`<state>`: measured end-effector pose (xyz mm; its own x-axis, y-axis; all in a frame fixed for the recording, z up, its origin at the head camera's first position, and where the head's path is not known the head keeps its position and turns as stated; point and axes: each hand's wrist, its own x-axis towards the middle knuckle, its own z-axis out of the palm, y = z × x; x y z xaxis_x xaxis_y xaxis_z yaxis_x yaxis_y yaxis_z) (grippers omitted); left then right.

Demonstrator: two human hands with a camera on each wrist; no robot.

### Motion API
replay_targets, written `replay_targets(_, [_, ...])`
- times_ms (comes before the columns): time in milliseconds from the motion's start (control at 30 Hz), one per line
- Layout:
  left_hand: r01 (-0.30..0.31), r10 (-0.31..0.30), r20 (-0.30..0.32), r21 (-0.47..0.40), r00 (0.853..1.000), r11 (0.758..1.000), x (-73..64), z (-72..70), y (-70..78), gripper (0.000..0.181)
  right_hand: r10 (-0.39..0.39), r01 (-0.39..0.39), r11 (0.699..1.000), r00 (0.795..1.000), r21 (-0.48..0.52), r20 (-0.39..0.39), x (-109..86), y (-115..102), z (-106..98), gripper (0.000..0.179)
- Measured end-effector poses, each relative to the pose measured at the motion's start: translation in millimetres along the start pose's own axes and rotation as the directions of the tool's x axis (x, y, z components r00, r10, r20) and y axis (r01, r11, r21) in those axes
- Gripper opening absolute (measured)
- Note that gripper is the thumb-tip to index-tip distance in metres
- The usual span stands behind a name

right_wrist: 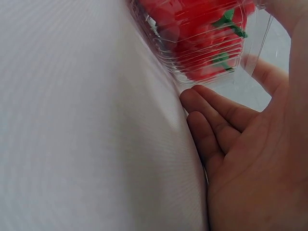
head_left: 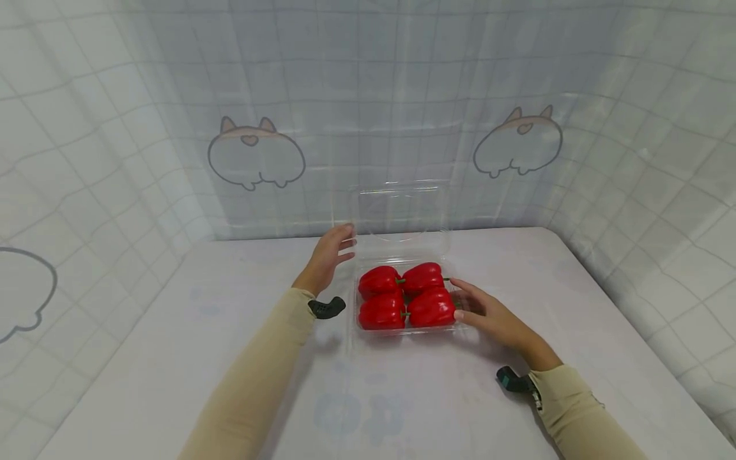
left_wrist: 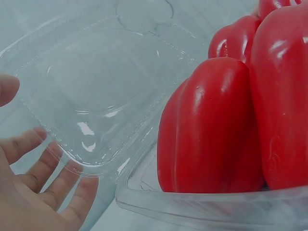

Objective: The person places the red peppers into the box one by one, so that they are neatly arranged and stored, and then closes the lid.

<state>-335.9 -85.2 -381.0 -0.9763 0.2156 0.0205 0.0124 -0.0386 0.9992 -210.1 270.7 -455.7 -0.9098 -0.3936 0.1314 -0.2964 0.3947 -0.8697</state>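
A clear plastic clamshell container (head_left: 409,331) holds several red bell peppers (head_left: 432,308) with green stems (right_wrist: 222,61). Its transparent lid (head_left: 400,214) stands raised at the back, hinged to the base. At the lid's left edge is my left hand (head_left: 330,255), fingers spread and extended; in the left wrist view its fingertips (left_wrist: 54,149) lie at or very near the lid's rim. My right hand (head_left: 494,319) is beside the container's right end, thumb and index finger apart at its rim. Low by the table, its other fingers (right_wrist: 204,132) are loosely extended beside the ribbed wall.
The container stands on a white table (head_left: 241,306) with faint prints. Gridded white curtains (head_left: 397,76) with cartoon animal outlines enclose the back and sides. Each wrist wears a dark camera mount (head_left: 326,308) over a beige sleeve (head_left: 253,377).
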Motion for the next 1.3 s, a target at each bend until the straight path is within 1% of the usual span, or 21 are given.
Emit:
replay_targets(167, [0.007, -0.007, 0.013, 0.034, 1.000, 0.999, -2.4, -1.9, 0.1, 0.055, 0.024, -0.024, 1.000, 1.000, 0.018, -0.004, 0.5, -1.6, -0.3, 0.077])
replay_targets(300, [-0.004, 0.002, 0.026, 0.069, 1.000, 0.998, -5.8, -3.2, 0.4, 0.051, 0.033, -0.033, 0.999, 0.999, 0.014, -0.008, 1.5, -1.2, -0.5, 0.077])
replay_targets(533, [-0.059, 0.056, 0.048, 0.064, 0.997, 0.996, -15.2, -4.0, -0.9, 0.047, 0.032, -0.032, 0.999, 0.999, 0.009, -0.010, 1.8, 0.3, 0.5, 0.076])
replay_targets(700, [-0.096, 0.090, 0.070, 0.094, 0.994, 0.991, -20.2, -4.2, 0.0, 0.051, 0.037, -0.037, 0.999, 0.999, 0.000, -0.016, 1.2, -1.1, 0.7, 0.076])
replay_targets(867, [-0.123, 0.113, 0.087, 0.115, 0.990, 0.986, -22.4, -3.9, 5.0, 0.059, 0.027, -0.028, 1.000, 1.000, -0.005, -0.013, 1.5, -1.6, 0.9, 0.076])
replay_targets(1000, [-0.140, 0.125, 0.101, 0.168, 0.987, 0.976, -26.7, -4.6, 11.0, 0.062, 0.013, -0.013, 1.000, 1.000, -0.003, -0.006, 1.5, -0.8, 1.2, 0.076])
replay_targets(1100, [-0.164, 0.143, 0.116, 0.199, 0.983, 0.966, -29.2, -6.0, 15.5, 0.063, 0.017, -0.017, 1.000, 1.000, -0.001, -0.009, 1.6, -0.2, 1.2, 0.077])
replay_targets(1233, [-0.193, 0.169, 0.128, 0.201, 0.977, 0.960, -32.1, -7.5, 21.5, 0.066, 0.029, -0.029, 1.000, 0.999, -0.012, -0.017, 1.4, -0.3, 0.8, 0.076])
replay_targets(1300, [-0.196, 0.172, 0.129, 0.207, 0.977, 0.958, -34.5, -8.1, 24.5, 0.068, 0.030, -0.030, 0.999, 0.999, -0.019, -0.018, 0.8, -0.8, 0.3, 0.076])
